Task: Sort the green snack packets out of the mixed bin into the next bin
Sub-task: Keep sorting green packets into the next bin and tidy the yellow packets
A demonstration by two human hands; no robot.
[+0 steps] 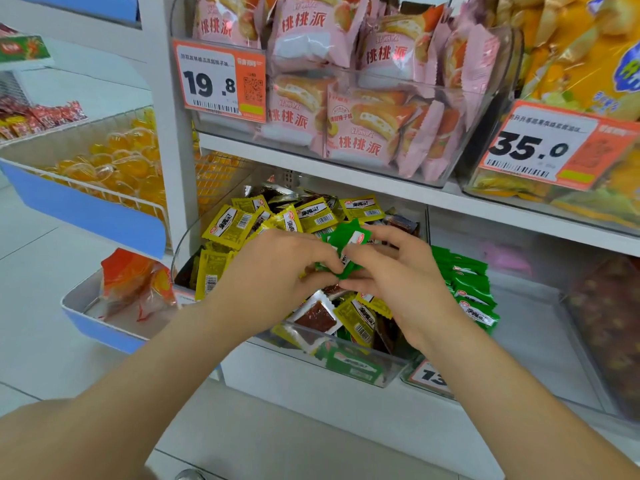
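hands: we pinch a bunch of green packets (341, 242) w/ left hand (277, 271) + right hand (398, 275)
where: over mixed bin (178, 258), prob so drops fall back in
next bin (530, 323): just right, green pile (472, 289) inside

A white shelf unit (249, 155) fills the middle and right of the frame, with its upright post (166, 98) at centre left. On the upper shelf stands a clear bin (502, 81) of pink packets (301, 39), and yellow bags (571, 46) sit at the upper right. Orange price tags (221, 81) hang on the bin fronts. At the left, blue-fronted wire baskets (86, 206) hold orange jellies (114, 164). Pale floor tiles (41, 271) show at the lower left. The light is bright and even.
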